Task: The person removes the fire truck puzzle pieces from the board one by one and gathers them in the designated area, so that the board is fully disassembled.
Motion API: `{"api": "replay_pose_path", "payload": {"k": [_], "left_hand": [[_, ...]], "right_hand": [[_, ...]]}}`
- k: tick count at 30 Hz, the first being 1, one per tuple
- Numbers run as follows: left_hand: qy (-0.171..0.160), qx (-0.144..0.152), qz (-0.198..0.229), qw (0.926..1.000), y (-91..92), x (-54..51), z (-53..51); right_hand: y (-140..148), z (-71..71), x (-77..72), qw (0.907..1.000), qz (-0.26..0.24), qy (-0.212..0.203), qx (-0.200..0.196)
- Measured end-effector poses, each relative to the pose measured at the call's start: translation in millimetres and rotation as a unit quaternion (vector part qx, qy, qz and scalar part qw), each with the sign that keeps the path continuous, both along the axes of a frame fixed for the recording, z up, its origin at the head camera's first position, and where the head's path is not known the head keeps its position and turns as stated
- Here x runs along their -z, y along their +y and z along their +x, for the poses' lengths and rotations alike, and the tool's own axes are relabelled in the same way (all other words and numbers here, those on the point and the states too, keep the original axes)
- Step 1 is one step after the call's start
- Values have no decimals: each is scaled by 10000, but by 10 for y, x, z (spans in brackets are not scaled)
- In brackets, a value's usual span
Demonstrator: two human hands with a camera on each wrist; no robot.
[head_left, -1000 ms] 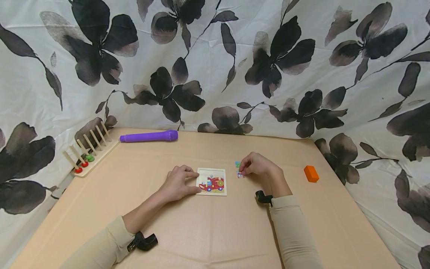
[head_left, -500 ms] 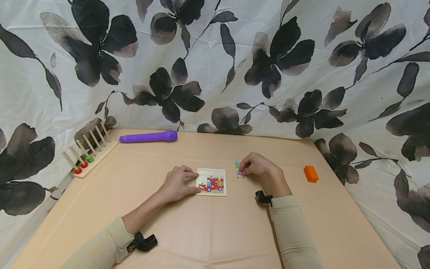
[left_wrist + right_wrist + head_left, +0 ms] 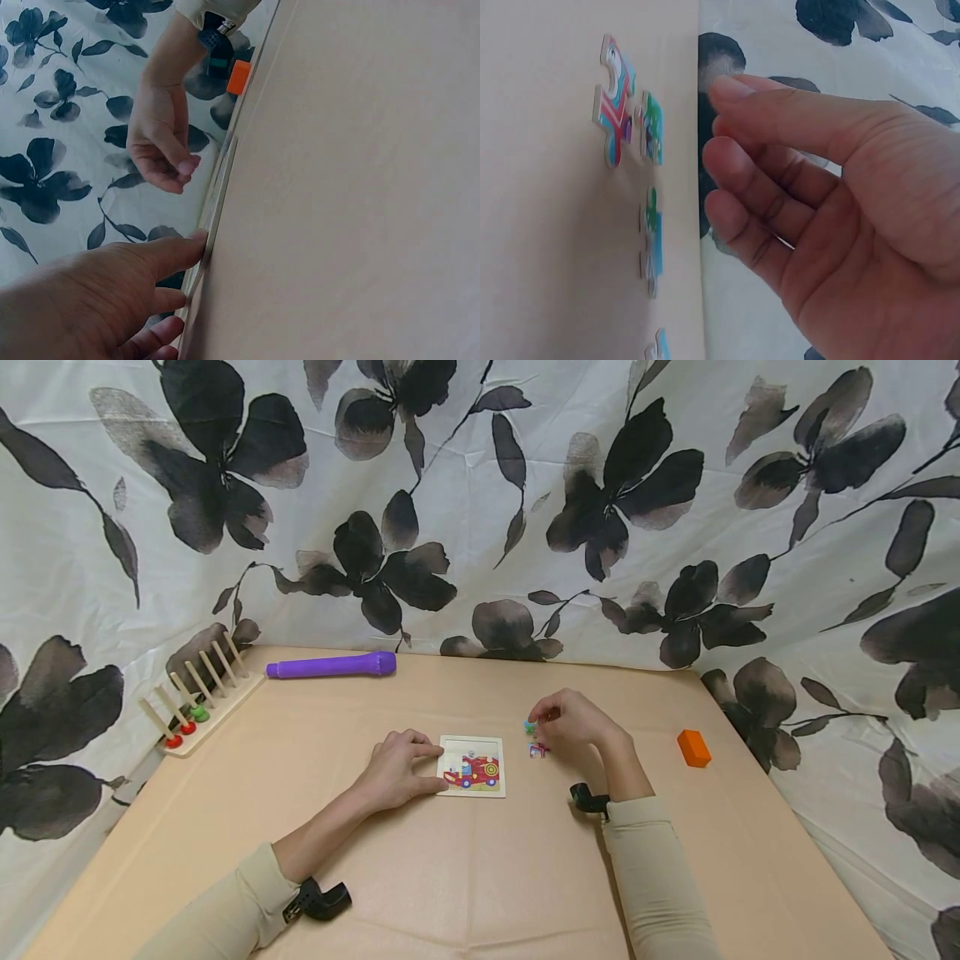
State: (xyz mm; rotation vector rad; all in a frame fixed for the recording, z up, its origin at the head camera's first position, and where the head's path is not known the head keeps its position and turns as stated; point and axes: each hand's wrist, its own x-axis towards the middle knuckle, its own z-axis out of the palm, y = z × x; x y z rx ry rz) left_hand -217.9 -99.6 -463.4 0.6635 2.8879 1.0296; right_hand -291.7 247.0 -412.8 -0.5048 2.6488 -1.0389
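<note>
A square jigsaw puzzle board (image 3: pixel 471 767) with a red vehicle picture lies in the middle of the table. My left hand (image 3: pixel 401 770) rests on its left side, thumb by the lower corner and a finger by the upper one. In the left wrist view the fingers of that hand (image 3: pixel 112 300) touch the board's edge. My right hand (image 3: pixel 573 718) hovers right of the board, over a loose pink-and-blue puzzle piece (image 3: pixel 537 750) and a green-blue puzzle piece (image 3: pixel 529 727). Its fingers are loosely curled, with nothing visible between them. Several loose pieces, including a red-and-blue one (image 3: pixel 613 105), stand out in the right wrist view.
An orange block (image 3: pixel 694 748) sits at the right of the table (image 3: pixel 420 877). At the back left lie a purple microphone-shaped stick (image 3: pixel 332 665) and a wooden peg rack (image 3: pixel 217 710) with red and green beads. A floral cloth (image 3: pixel 465 510) hangs behind the table.
My right hand has let go of the pink-and-blue puzzle piece and shifted slightly away from me, toward the green-blue piece. My left hand and the board have stayed put.
</note>
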Motion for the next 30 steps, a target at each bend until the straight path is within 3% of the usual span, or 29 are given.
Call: {"api": "replay_pose_path", "payload": {"k": [8, 20, 30], "left_hand": [[38, 14, 11, 10000, -4, 5, -5], [56, 39, 9, 10000, -8, -1, 0], [85, 51, -13, 9999, -12, -1, 6]], "right_hand": [[-123, 14, -22, 9986, -143, 482, -172], [-296, 51, -56, 9982, -91, 538, -232], [-447, 32, 19, 9943, -161, 689, -804]]}}
